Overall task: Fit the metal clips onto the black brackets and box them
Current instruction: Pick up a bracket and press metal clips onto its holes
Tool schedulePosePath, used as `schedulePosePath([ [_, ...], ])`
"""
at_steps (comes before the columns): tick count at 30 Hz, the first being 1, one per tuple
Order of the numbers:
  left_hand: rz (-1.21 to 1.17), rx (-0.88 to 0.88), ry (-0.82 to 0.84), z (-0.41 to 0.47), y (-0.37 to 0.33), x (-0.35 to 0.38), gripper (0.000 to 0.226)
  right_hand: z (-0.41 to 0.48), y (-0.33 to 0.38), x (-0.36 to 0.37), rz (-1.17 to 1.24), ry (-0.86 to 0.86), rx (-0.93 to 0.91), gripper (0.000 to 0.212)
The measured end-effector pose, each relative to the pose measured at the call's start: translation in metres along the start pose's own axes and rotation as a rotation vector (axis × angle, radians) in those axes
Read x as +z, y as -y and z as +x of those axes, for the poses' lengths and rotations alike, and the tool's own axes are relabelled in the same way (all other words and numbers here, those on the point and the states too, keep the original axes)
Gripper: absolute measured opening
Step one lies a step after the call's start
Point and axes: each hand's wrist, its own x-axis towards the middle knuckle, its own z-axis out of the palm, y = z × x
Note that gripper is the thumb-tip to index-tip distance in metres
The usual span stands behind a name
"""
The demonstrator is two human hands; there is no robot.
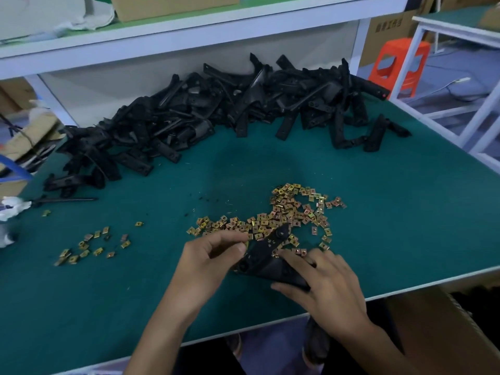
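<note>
Left hand: pinching one end of the black bracket, fingers curled.
Right hand: gripping its other end, thumb beneath.
Bracket: sitting near the table edge.
Around: metal clips lying just beyond; bracket pile crowding the far side.
Room: green mat lying bare rightward.

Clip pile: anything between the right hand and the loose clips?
Nothing visible. The right hand holds the black bracket together with the left hand, and its fingertips reach the near edge of the clip pile.
</note>
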Motion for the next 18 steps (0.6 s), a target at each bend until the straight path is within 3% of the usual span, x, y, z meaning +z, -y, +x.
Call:
schedulePosePath([
  [9, -0.092, -0.061, -0.01, -0.0031, 0.0078, 0.004, 0.02, -0.0015, -0.0018, 0.0045, -0.018, 0.001, 0.002, 0.057],
  [18, -0.02, -0.012, -0.023, -0.0062, 0.0093, 0.0018, 0.025, -0.0024, -0.0032, 0.0068, -0.027, 0.007, -0.002, 0.057],
])
